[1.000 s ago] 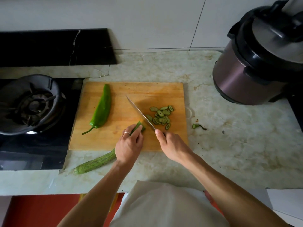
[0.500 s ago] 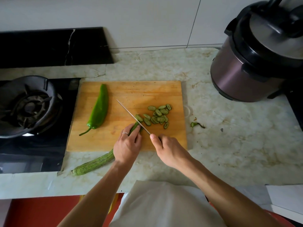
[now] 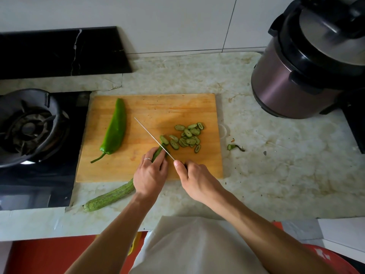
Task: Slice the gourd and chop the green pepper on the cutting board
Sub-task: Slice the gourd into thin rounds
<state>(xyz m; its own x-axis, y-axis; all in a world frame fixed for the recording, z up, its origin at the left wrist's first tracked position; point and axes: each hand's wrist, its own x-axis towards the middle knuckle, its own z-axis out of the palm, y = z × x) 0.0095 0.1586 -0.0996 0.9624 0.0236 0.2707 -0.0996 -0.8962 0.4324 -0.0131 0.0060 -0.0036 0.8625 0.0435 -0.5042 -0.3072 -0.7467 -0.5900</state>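
A long striped gourd (image 3: 110, 196) lies slanted over the front edge of the wooden cutting board (image 3: 150, 107). My left hand (image 3: 151, 175) grips it near its cut end, fingers curled over it. In my right hand (image 3: 195, 178) I hold a knife (image 3: 152, 137); its thin blade crosses the gourd's cut end, edge down. Several oval gourd slices (image 3: 187, 137) lie in a loose pile right of the blade. A whole green pepper (image 3: 115, 128) rests on the board's left part, stem toward me.
A gas burner (image 3: 29, 127) on a black hob sits left of the board. A dark pressure cooker (image 3: 308, 62) stands at the back right. A cut-off gourd tip (image 3: 232, 146) lies on the marble counter right of the board.
The knife has gone on slicing the gourd's end, and a fresh slice lies beside the blade. My left hand has stayed on the gourd.
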